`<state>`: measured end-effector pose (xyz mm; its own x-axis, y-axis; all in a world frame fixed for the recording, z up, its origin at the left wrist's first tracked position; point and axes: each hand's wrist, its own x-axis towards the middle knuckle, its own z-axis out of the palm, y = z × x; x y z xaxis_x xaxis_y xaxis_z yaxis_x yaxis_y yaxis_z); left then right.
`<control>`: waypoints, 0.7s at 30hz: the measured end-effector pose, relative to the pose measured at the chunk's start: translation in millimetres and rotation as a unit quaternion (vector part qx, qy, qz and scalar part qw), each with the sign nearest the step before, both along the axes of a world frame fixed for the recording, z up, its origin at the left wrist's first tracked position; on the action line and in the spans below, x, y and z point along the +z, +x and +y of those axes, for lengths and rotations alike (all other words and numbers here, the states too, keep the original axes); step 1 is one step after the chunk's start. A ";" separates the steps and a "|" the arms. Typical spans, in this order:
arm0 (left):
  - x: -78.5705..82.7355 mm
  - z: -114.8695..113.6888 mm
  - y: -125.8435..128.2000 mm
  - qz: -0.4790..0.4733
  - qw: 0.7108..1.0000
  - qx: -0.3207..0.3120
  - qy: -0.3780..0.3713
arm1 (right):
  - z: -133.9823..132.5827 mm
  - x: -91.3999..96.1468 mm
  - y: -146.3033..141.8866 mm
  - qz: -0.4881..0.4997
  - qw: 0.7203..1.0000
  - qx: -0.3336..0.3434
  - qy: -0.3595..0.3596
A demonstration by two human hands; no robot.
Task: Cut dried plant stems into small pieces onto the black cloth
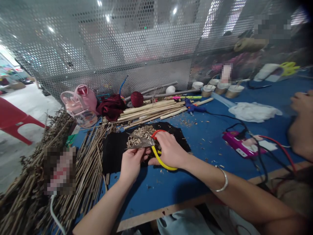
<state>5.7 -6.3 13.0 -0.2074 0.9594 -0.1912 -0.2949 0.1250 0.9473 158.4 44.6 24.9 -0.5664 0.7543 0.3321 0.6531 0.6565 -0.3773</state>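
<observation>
- Since the fingers get in the way at the blade, can anyone tell what's going on with these scissors (144, 142)? They're about mid-table, over the front of a black cloth (112, 153).

- Yeah, the right hand (171, 150) is closed around the yellow and red handles, blades pointing left and looking a bit parted. The left hand (132, 163) is half curled right under the blade, thumb and fingers nearly together. Can't tell if it's pinching a scrap or just steadying the metal, tbh.

- So which step is this?

- My read is snipping stuff down into small bits. There's a heap of dry chips (144, 132) on the cloth just behind the blades, plus crumbs on the blue table (207, 140).

- And the next squeeze?

- I'd say it calls for keeping those left fingertips clear of the cutting edge, and keeping the blades over the cloth so the bits land there.

- Fair. What else is around?

- Pale sticks (146, 112) behind the cloth, with a blue glue gun (193, 107) by their right end. A big bundle of thin brown stems (85, 156) to the left. Farther right there's a purple power strip (238, 143), and at the edge another person's hand (302, 104), well apart from the scissors.
</observation>
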 end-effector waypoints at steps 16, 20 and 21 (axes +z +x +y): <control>2.9 -10.3 7.9 0.078 0.995 0.037 0.056 | -2.8 -6.6 -4.6 -0.032 0.998 -0.029 -0.037; 1.7 -10.5 6.3 0.066 0.996 0.037 0.050 | -0.5 -11.2 -3.7 -0.050 0.997 -0.037 -0.045; 1.2 -10.2 5.8 0.063 0.996 0.038 0.046 | 0.5 -12.2 -3.5 -0.053 0.997 -0.039 -0.045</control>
